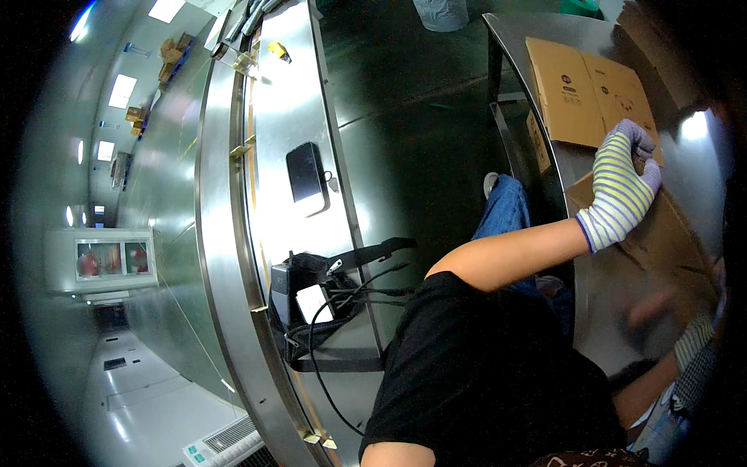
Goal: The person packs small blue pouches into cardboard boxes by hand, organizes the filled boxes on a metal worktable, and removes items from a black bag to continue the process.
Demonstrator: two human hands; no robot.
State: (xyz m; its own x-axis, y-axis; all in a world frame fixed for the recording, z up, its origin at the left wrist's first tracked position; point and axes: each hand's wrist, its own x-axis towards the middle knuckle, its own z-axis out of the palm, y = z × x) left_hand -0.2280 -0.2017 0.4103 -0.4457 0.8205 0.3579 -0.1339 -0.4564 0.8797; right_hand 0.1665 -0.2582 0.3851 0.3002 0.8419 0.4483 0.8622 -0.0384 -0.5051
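Note:
My left hand (622, 185), in a white glove with yellow-green stripes and grey-purple fingertips, reaches over the metal table at the right. Its fingers curl toward the thumb at the lower edge of a brown cardboard box (574, 97), which looks flattened and carries dark printed marks. More brown cardboard (661, 241) lies beneath and beside this hand. Lower down at the right rim, what looks like my right hand (695, 342) wears a similar striped glove. Its fingers are lost in the dark edge of the picture, beside checked cloth (689, 389).
A long metal bench (289, 101) runs along the left. On it lie a phone (306, 179), a yellow-and-black small item (279, 51) and a black bag (292, 296) with trailing cables. A metal table (607, 319) stands at the right, and a whitish bin (441, 14) behind.

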